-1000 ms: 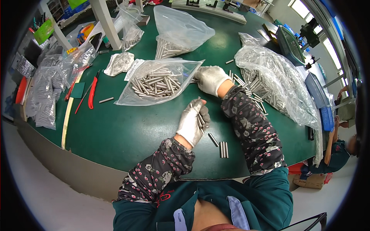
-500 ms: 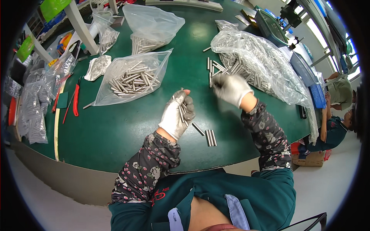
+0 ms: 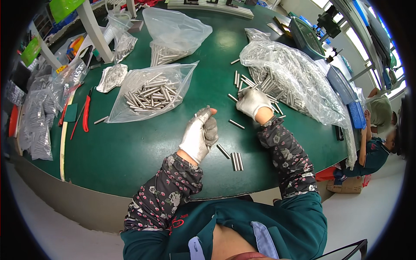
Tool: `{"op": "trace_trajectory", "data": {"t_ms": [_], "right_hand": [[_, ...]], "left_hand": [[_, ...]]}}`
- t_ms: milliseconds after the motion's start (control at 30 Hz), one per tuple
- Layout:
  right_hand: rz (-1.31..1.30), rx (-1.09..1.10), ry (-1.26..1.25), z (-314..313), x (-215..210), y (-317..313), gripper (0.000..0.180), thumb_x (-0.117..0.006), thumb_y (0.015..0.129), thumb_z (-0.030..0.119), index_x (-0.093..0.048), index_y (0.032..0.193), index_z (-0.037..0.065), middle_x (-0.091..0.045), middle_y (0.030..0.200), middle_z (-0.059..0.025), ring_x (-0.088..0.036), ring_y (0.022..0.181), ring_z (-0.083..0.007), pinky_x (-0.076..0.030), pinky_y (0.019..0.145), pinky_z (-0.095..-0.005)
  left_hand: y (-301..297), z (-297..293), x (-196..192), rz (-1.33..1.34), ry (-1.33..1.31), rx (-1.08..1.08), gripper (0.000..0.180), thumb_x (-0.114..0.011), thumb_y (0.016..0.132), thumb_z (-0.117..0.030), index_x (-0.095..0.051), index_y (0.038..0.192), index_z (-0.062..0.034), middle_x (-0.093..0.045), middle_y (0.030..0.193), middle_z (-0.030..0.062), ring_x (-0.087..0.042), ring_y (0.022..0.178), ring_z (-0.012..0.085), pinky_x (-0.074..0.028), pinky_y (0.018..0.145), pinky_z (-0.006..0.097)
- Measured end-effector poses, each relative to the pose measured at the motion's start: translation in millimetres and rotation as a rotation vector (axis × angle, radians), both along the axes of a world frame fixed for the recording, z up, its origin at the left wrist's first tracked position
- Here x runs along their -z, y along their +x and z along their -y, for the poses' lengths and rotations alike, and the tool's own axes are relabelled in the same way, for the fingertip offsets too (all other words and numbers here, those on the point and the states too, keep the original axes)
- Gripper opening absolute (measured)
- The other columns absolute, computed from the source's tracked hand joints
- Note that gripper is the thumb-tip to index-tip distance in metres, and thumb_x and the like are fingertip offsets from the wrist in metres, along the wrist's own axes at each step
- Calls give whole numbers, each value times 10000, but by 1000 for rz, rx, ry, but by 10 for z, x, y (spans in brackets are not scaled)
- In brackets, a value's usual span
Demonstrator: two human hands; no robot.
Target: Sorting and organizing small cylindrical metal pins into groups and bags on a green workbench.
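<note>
My left hand point(image 3: 199, 135), in a white-and-grey glove, is curled closed above the table. Its fingers now hide the metal pins seen in it just before. Close to it on the table lie a loose metal pin point(image 3: 223, 151) and a small row of pins point(image 3: 237, 161) side by side. My right hand point(image 3: 255, 103), also gloved, reaches down with bent fingers among loose pins at the mouth of a large clear plastic bag point(image 3: 294, 65). What its fingertips grip is hidden. One more pin point(image 3: 236, 124) lies between my hands.
An open plastic bag of pins point(image 3: 151, 93) lies left of centre, with another bag point(image 3: 175, 28) behind it. Red-handled pliers point(image 3: 86, 113) and a wooden strip point(image 3: 63, 151) lie at left. Blue baskets point(image 3: 356, 113) stand on the right, where another person sits beyond.
My right hand has moved slightly left and down onto the loose pins, some of which have shifted. A pin now lies between my hands. My left fingers have closed over their pins.
</note>
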State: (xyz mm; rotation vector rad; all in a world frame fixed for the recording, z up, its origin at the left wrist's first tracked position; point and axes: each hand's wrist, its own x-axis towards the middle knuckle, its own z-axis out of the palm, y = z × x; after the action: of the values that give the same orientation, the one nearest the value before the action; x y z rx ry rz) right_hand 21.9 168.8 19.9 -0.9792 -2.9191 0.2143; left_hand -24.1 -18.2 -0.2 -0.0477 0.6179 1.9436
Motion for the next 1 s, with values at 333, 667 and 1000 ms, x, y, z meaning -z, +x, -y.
{"op": "trace_trajectory", "data": {"t_ms": [333, 667, 1000], "right_hand": [[-481, -413, -359, 181, -176, 351, 85, -523, 685, 12, -518, 771, 13, -507, 627, -43, -473, 577, -101, -412, 551, -245], [-281, -91, -1130, 575, -464, 237, 276, -635, 745, 235, -568, 851, -11, -555, 676, -20, -519, 566, -85, -427, 531, -202], [163, 129, -59, -375, -219, -543, 393, -522, 737, 388, -628, 970, 90, -606, 965, -167, -576, 920, -311, -453, 791, -368]], "left_hand": [[-5, 12, 27, -34, -23, 9, 139, -436, 894, -208, -498, 907, -85, -267, 565, -62, -225, 415, 44, -177, 374, 201], [51, 7, 42, -109, -105, -48, 304, -477, 872, -345, -497, 1024, -82, -496, 727, 5, -451, 538, 83, -346, 426, 200], [19, 10, 53, -39, -53, -21, 181, -502, 853, -168, -486, 1016, -93, -446, 712, -22, -421, 526, 61, -320, 426, 203]]}}
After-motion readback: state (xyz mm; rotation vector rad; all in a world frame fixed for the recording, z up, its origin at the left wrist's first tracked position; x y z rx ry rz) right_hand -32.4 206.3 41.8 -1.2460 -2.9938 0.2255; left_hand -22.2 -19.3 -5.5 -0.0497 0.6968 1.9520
